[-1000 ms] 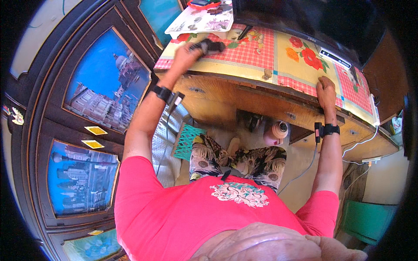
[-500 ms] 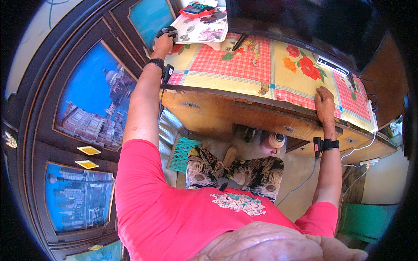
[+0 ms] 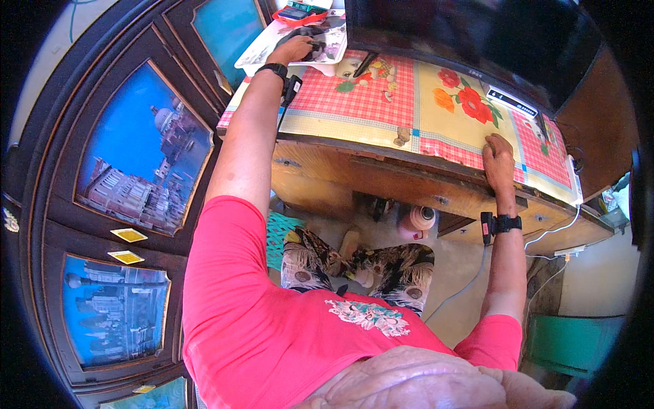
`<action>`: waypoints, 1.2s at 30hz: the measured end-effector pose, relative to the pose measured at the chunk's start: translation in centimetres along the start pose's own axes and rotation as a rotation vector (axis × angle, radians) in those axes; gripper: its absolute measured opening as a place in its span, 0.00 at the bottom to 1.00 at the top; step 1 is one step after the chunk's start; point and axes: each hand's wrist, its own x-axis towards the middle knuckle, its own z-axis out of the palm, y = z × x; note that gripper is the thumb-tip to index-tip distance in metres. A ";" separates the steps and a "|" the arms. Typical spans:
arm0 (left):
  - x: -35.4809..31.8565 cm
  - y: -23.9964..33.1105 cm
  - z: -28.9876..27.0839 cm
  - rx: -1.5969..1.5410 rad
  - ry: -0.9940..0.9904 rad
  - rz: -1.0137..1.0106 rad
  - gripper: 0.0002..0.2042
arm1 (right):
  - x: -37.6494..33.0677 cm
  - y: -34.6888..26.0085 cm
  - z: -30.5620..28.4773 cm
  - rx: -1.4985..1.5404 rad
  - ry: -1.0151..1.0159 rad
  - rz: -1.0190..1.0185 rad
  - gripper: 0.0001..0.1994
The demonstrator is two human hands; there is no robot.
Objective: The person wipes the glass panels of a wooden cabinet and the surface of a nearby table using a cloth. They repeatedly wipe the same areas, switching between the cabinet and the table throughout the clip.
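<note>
My left hand (image 3: 294, 50) reaches over the white tray (image 3: 255, 60) with a dark flower print, at the far left of the table. Its fingers are closed on a black cloth (image 3: 317, 49), crumpled and partly hidden by the hand. A red container (image 3: 278, 16) with small boxes in it sits at the tray's back. My right hand (image 3: 499, 160) rests on the table's front edge at the right, fingers curled in and nothing visible in them. Under both hands lies a red-checked and yellow flowered table cover (image 3: 381, 102).
A large black television (image 3: 470, 41) stands at the back of the table, with a small black-and-white box (image 3: 512, 102) in front. Dark wardrobe doors (image 3: 61, 225) with picture panels rise at the left. A pink bottle (image 3: 417, 221) stands below the table. White cables (image 3: 553, 235) hang at the right.
My left hand has moved right with the black cloth, from beside the tray's left edge to over the tray. The right hand stays on the table edge. The view has shifted slightly.
</note>
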 end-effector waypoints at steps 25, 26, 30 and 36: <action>-18.6 18.7 -9.7 -0.894 0.279 -0.248 0.15 | 0.7 1.2 1.3 0.034 0.068 -0.024 0.12; -19.7 19.2 -9.7 -0.876 0.279 -0.288 0.16 | 0.7 1.5 1.5 0.030 0.066 -0.027 0.12; -22.4 17.9 -9.1 -0.838 0.216 -0.498 0.23 | 0.8 2.0 2.0 0.032 0.078 -0.021 0.12; -21.3 18.8 -8.0 -0.768 0.274 -0.660 0.33 | 0.8 1.7 1.8 0.030 0.102 -0.078 0.13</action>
